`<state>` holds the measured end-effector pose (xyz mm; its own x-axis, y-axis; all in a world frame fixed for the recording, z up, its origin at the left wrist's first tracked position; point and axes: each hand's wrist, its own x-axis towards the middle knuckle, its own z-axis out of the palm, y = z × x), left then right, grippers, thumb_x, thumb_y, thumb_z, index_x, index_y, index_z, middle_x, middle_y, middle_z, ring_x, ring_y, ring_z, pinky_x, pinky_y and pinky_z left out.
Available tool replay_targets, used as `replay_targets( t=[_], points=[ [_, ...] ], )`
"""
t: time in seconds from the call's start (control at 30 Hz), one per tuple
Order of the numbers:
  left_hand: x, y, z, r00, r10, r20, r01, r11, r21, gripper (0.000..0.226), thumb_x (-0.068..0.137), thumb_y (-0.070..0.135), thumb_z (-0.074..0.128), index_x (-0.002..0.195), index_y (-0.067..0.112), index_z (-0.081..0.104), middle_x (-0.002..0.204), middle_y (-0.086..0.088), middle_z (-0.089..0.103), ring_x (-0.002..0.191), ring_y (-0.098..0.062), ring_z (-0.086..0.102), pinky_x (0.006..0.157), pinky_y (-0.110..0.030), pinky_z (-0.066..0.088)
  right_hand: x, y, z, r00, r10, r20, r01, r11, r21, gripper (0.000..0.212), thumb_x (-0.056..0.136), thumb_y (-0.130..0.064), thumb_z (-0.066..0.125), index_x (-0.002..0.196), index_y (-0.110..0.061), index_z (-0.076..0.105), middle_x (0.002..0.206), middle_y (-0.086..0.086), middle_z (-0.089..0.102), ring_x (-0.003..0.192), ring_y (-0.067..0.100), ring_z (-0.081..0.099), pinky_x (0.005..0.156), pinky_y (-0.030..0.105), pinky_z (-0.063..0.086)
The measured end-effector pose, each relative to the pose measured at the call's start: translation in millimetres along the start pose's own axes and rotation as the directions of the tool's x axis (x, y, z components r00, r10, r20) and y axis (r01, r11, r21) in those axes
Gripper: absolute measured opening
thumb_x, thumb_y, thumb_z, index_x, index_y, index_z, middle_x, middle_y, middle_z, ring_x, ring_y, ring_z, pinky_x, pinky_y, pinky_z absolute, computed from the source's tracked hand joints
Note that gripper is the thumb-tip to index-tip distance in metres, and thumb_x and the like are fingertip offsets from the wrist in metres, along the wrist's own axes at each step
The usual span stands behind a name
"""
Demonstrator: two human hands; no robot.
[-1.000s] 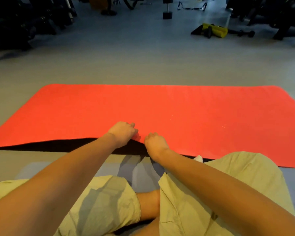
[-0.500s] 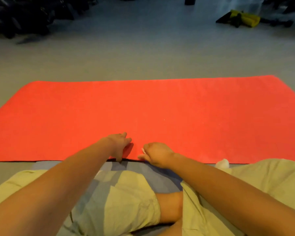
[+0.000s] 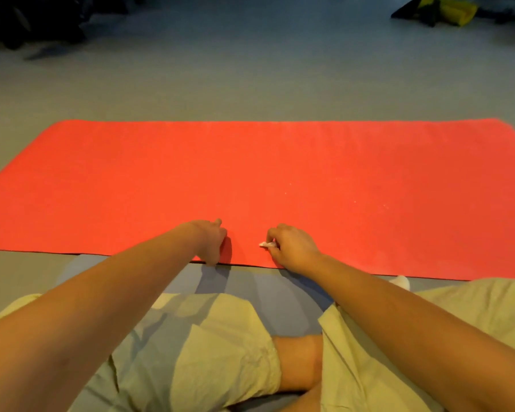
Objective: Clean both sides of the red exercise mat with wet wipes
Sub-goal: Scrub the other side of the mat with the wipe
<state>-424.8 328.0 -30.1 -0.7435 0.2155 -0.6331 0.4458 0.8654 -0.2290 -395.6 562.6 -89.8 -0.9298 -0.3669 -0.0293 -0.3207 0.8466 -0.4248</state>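
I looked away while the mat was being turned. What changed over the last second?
The near edge of the red rectangular exercise mat, lifted a second ago with its black underside showing, now lies flat. Both hands stayed at that edge: the left hand touching it, the right hand pinching a small white wet wipe.

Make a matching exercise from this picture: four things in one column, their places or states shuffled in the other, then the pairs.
1. mat
2. wipe
3. left hand
4. blue pad

A. under the legs
B. pinched in the right hand
C. red, spread across the floor
D. at the mat's near edge

Pairs: 1-C, 2-B, 3-D, 4-A.
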Motion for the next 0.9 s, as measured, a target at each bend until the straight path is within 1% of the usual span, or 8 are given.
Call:
replay_targets(
  t=[0.1, 0.2, 0.37, 0.47, 0.57, 0.63, 0.73, 0.9],
  points=[
    [18, 12, -19, 0.995, -0.002, -0.097, -0.016, 0.982, -0.186, 0.061, 0.088, 0.042, 0.064, 0.143, 0.019, 0.052, 0.139, -0.013, 0.046, 0.131, -0.035, 0.051, 0.107, -0.041, 0.047, -1, -3, 4, 1.000, -0.024, -0.002, 0.024, 1.000, 0.000, 0.022, 0.096, -0.039, 0.060, 0.100, -0.020, 0.071, 0.103, 0.004, 0.058, 0.092, 0.027, 0.059, 0.065, 0.033, 0.039],
    [43, 25, -28, 0.981, -0.009, -0.195, -0.053, 0.948, -0.313, 0.073, 0.092, 0.031, 0.063, 0.159, 0.028, 0.034, 0.160, -0.013, 0.031, 0.144, -0.037, 0.038, 0.117, -0.043, 0.038, -4, -4, 5, 0.994, -0.100, 0.052, 0.102, 0.993, -0.053, 0.023, 0.098, -0.034, 0.056, 0.099, -0.016, 0.071, 0.103, 0.006, 0.060, 0.091, 0.031, 0.060, 0.066, 0.037, 0.042],
    [72, 25, -26, 0.978, -0.068, -0.196, -0.007, 0.933, -0.359, 0.107, 0.079, 0.057, 0.083, 0.162, 0.026, 0.024, 0.160, -0.018, 0.026, 0.147, -0.039, 0.031, 0.120, -0.045, 0.035, -1, 7, 5, 0.958, -0.258, 0.123, 0.268, 0.961, -0.073, 0.016, 0.095, -0.028, 0.058, 0.092, -0.018, 0.071, 0.096, 0.002, 0.059, 0.087, 0.028, 0.060, 0.065, 0.039, 0.047],
    [82, 21, -25, 0.981, -0.096, -0.166, 0.027, 0.925, -0.378, 0.120, 0.071, 0.062, 0.087, 0.163, 0.024, 0.020, 0.157, -0.018, 0.028, 0.146, -0.040, 0.028, 0.119, -0.047, 0.035, 16, 12, 2, 0.956, -0.284, 0.074, 0.290, 0.952, -0.095, 0.016, 0.093, -0.030, 0.059, 0.093, -0.020, 0.072, 0.093, 0.000, 0.059, 0.086, 0.026, 0.060, 0.061, 0.038, 0.046],
    [86, 19, -28, 0.978, -0.100, -0.183, 0.034, 0.942, -0.333, 0.123, 0.063, 0.068, 0.089, 0.161, 0.027, 0.026, 0.151, -0.015, 0.033, 0.141, -0.039, 0.032, 0.116, -0.046, 0.038, 45, 16, -2, 0.971, -0.240, -0.015, 0.235, 0.958, -0.162, 0.018, 0.093, -0.033, 0.059, 0.094, -0.020, 0.071, 0.092, 0.002, 0.059, 0.090, 0.028, 0.060, 0.058, 0.033, 0.034],
    [89, 16, -32, 0.976, -0.100, -0.194, 0.037, 0.951, -0.306, 0.117, 0.062, 0.070, 0.088, 0.157, 0.028, 0.033, 0.146, -0.013, 0.037, 0.137, -0.038, 0.036, 0.113, -0.045, 0.040, 64, 18, -5, 0.986, -0.151, -0.076, 0.137, 0.978, -0.157, 0.019, 0.094, -0.035, 0.060, 0.094, -0.020, 0.071, 0.093, 0.002, 0.061, 0.091, 0.029, 0.061, 0.061, 0.032, 0.034],
    [93, 11, -43, 0.972, -0.119, -0.205, 0.036, 0.930, -0.366, 0.086, 0.077, 0.061, 0.082, 0.149, 0.031, 0.047, 0.142, -0.013, 0.041, 0.135, -0.037, 0.041, 0.110, -0.042, 0.041, 70, 16, -3, 0.995, -0.060, -0.080, 0.051, 0.992, -0.113, 0.015, 0.092, -0.029, 0.059, 0.094, -0.019, 0.069, 0.096, 0.003, 0.063, 0.092, 0.031, 0.063, 0.064, 0.035, 0.043],
    [102, 15, -45, 0.948, -0.167, -0.270, 0.028, 0.892, -0.452, 0.062, 0.082, 0.036, 0.082, 0.137, 0.028, 0.054, 0.139, -0.014, 0.039, 0.133, -0.038, 0.041, 0.106, -0.047, 0.047, 17, 15, 3, 0.948, -0.317, 0.014, 0.316, 0.942, -0.112, 0.026, 0.099, -0.034, 0.048, 0.087, -0.015, 0.062, 0.090, 0.003, 0.058, 0.085, 0.027, 0.057, 0.063, 0.038, 0.044]
  ],
)
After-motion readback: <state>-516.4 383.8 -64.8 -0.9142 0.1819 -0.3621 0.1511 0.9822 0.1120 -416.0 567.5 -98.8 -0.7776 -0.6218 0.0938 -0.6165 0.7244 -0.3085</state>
